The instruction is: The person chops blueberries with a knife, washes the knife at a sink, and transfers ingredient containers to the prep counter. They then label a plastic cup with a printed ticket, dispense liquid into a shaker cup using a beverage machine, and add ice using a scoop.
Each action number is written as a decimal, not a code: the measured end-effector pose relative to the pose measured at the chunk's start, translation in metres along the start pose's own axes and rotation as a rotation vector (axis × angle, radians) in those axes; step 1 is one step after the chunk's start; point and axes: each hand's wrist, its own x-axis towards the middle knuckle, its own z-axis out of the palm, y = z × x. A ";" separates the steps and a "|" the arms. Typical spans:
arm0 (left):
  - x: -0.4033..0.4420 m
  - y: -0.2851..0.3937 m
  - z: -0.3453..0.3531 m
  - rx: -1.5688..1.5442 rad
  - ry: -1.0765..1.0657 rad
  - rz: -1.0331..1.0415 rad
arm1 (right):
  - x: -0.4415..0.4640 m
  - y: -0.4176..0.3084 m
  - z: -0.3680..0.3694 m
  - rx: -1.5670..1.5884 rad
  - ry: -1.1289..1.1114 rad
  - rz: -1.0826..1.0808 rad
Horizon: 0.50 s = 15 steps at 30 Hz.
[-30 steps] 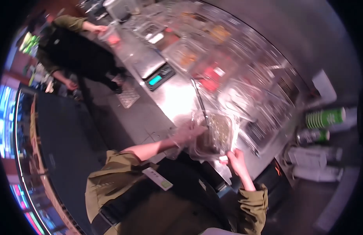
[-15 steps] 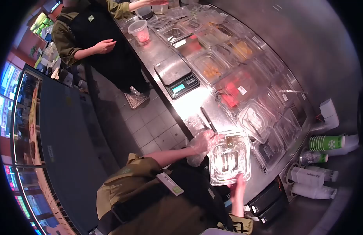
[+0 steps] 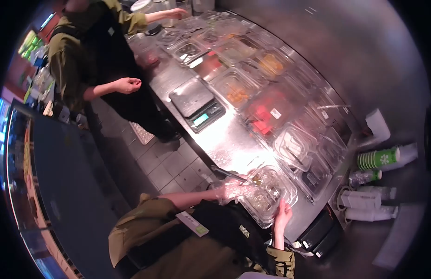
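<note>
A clear plastic food container is held low over the counter's near edge, in front of my body. Its clear lid looks shifted toward the right side. My left hand, in a loose transparent glove, is closed at the container's left rim. At the lower right corner, my right hand pinches the clear lid's edge. Close above the gloved fingers is a dark long-handled utensil; whether they touch it I cannot tell. Glare hides part of what lies inside the container.
A digital scale sits on the steel counter. Several lidded clear tubs fill the counter's far side. Green-and-white cups stick out at right. A co-worker stands at upper left, one hand by the counter.
The lid's handle no longer faces up squarely; lid and container now appear offset. The dark utensil sits nearer my gloved hand. The whole view has shifted, and the co-worker's arm has moved slightly.
</note>
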 end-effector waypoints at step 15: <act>0.239 0.088 0.147 0.267 -0.504 0.084 | 0.156 -0.174 -0.112 0.315 -0.012 0.165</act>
